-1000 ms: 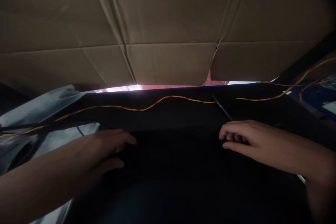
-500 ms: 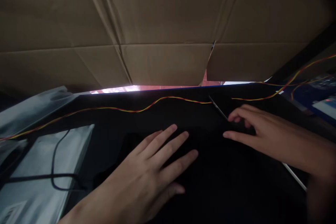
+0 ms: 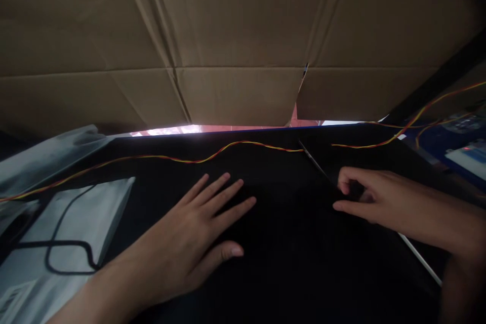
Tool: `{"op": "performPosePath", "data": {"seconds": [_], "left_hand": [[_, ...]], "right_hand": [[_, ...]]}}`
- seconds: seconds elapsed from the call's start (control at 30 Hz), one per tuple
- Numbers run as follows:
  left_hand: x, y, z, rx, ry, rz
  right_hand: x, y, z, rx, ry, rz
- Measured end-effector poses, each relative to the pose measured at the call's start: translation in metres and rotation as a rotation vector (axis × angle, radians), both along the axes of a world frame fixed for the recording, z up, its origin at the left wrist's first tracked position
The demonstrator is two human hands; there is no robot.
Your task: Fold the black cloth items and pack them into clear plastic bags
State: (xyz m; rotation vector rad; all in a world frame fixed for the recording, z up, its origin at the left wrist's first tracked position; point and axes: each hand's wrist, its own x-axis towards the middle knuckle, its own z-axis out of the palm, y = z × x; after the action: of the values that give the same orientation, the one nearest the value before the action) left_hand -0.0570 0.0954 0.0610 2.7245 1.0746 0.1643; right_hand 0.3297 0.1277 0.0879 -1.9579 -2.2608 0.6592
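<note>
My left hand point(image 3: 201, 233) lies palm down with its fingers spread on a black surface point(image 3: 281, 263), holding nothing. At the right, my right hand point(image 3: 372, 192) rests beside the thin edge of a dark flat panel point(image 3: 317, 162). Its index finger is curled and its thumb stretched out, with a gap between the tips; the other fingers are mostly hidden. A twisted red and yellow wire point(image 3: 243, 143) crosses behind both hands and passes out of sight under the panel. The panel's kind is too dark to make out.
A brown cardboard sheet point(image 3: 235, 20) stands across the back. Pale plastic bags point(image 3: 76, 212) and a black cable point(image 3: 56, 244) lie at the left. A blue item with a pale box point(image 3: 469, 157) sits at the far right, near a white strip point(image 3: 419, 258).
My left hand has moved left and its fingers have spread wider. My right hand has shifted slightly down, its index finger curling more. The black cable at the left has shifted.
</note>
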Motion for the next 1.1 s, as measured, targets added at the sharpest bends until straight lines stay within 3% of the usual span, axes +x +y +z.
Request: {"op": "performPosePath", "data": {"seconds": [0.07,0.3,0.47,0.6,0.73,0.8,0.9,1.0,1.1], "left_hand": [[-0.006,0.003,-0.003,0.034,0.036,0.018],[0.000,-0.003,-0.010,0.056,-0.003,0.052],[0.006,-0.006,-0.006,0.048,-0.007,0.081],[0.006,-0.005,-0.009,0.073,0.010,0.076],[0.005,-0.005,-0.008,0.097,0.007,0.071],[0.004,-0.005,-0.008,0.103,0.000,0.057],[0.003,-0.006,-0.012,0.127,0.001,0.041],[0.003,-0.007,-0.020,0.140,0.007,0.032],[0.001,-0.008,-0.024,0.121,0.004,0.020]], "right_hand": [[-0.001,0.001,0.000,-0.067,0.017,-0.011],[0.018,0.007,0.004,0.050,0.214,-0.011],[-0.033,-0.017,0.016,0.258,0.448,-0.063],[-0.071,-0.037,0.021,0.157,0.424,0.161],[-0.060,-0.021,0.018,0.240,0.368,0.229],[-0.056,-0.010,0.010,0.273,0.254,0.286],[-0.068,-0.004,-0.011,0.165,0.113,0.435],[-0.088,-0.011,-0.028,0.056,0.070,0.560],[-0.096,-0.015,-0.032,0.058,0.062,0.604]]}}
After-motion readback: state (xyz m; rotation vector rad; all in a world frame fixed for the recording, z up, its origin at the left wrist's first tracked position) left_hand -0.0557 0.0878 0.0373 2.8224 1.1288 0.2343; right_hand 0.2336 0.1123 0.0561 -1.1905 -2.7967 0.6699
